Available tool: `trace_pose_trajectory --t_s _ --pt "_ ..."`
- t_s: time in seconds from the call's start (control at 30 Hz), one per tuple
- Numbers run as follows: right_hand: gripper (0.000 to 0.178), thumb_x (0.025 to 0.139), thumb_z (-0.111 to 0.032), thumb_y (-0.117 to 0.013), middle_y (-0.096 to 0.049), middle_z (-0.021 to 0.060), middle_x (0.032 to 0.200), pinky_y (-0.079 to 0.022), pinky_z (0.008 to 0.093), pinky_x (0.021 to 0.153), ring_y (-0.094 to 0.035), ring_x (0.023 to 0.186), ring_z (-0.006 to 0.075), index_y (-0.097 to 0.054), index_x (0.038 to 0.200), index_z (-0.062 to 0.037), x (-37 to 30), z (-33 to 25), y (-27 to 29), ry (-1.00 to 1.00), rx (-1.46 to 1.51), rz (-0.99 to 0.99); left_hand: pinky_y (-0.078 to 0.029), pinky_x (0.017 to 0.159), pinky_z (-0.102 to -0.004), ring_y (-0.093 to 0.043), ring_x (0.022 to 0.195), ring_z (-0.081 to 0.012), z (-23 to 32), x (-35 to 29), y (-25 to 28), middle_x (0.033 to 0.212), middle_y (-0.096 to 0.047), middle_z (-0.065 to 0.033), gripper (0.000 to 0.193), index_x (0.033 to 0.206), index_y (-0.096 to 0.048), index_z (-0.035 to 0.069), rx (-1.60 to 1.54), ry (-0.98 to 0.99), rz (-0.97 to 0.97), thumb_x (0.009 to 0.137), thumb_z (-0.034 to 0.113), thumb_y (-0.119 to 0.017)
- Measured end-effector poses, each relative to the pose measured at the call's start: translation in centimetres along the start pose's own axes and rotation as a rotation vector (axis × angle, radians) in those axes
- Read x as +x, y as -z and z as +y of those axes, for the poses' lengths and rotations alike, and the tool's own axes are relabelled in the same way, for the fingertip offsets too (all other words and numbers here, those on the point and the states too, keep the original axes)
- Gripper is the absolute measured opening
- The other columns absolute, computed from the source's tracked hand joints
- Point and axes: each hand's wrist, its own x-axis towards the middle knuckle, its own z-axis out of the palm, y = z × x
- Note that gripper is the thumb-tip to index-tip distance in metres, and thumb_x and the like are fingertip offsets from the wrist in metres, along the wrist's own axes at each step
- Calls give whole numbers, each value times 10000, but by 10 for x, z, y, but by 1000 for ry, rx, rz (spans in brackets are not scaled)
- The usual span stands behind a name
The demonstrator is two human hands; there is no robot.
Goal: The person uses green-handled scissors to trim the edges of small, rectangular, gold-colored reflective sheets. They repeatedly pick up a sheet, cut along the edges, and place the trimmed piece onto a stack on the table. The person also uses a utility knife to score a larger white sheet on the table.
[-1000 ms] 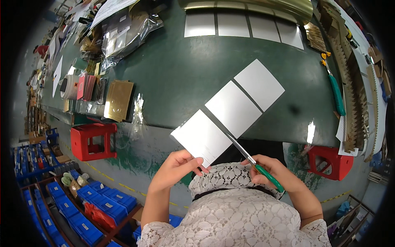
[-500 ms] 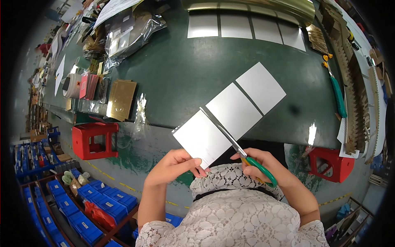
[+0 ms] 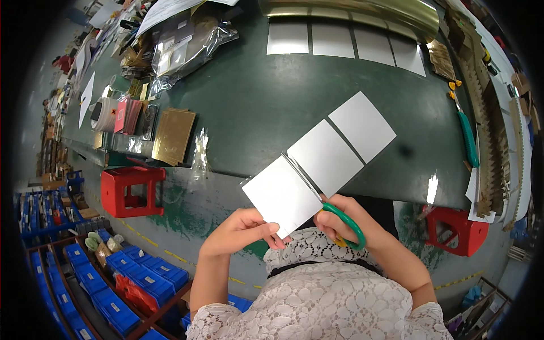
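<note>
A strip of white rectangular panels (image 3: 326, 157), parted by narrow dark gaps, slants from my lap over the green table's near edge. My left hand (image 3: 243, 231) pinches its lower left panel (image 3: 281, 195) by the bottom corner, thumb on top. In my right hand (image 3: 352, 221) is a pair of scissors (image 3: 347, 222) with green handles, fingers wrapped round them. The scissor blades lie along the gap between the lower panel and the middle one, tips near the strip's upper edge. The far panel (image 3: 362, 127) rests over the table.
A gold roll (image 3: 357, 16) lies at the back over more white panels (image 3: 331, 41). Gold cards (image 3: 173, 136) and a clear plastic bag (image 3: 190, 48) sit at the left. A green-handled tool (image 3: 467, 136) lies right. Red stools (image 3: 133, 191) and blue bins (image 3: 113, 309) stand below.
My right hand has pushed the scissors forward and up along the gap, and its grip has closed. The blades have come together. The view has shifted slightly.
</note>
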Motion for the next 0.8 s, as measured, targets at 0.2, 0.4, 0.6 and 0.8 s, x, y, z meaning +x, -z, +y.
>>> trace_pose_trajectory --t_s 0.2,0.4,0.6,0.8 --pt "322 914 -324 -613 -524 1 634 -381 213 458 -482 528 56 -551 786 -34 5 -9 -6 -18 107 -31 -550 669 -273 -677 772 -186 -2 -12 -2 929 -685 -143 202 1002 -642 -66 -3 -28 55 929 104 -562" --pt "300 968 -193 -501 -569 45 760 -419 213 507 -517 567 79 -532 1186 11 -14 3 2 156 124 -186 -547 676 -271 -670 779 -181 21 -27 -18 961 -680 -142 196 1008 -637 -71 183 -190 271 936 83 -540" --pt "451 958 -240 -508 -607 153 874 -472 239 594 -591 669 140 -420 1311 27 -59 -2 10 411 157 49 -527 786 -300 -656 907 -267 53 -2 -51 1031 -658 -152 341 1152 -634 50 998 -726 540 824 -30 -586" --pt "687 877 -286 -642 -590 121 920 -486 272 693 -576 772 151 -311 1388 34 -83 -14 9 606 362 405 -547 680 -304 -667 828 -245 46 36 -73 1089 -643 -110 440 1154 -659 141 1398 -1004 441 735 6 -655"
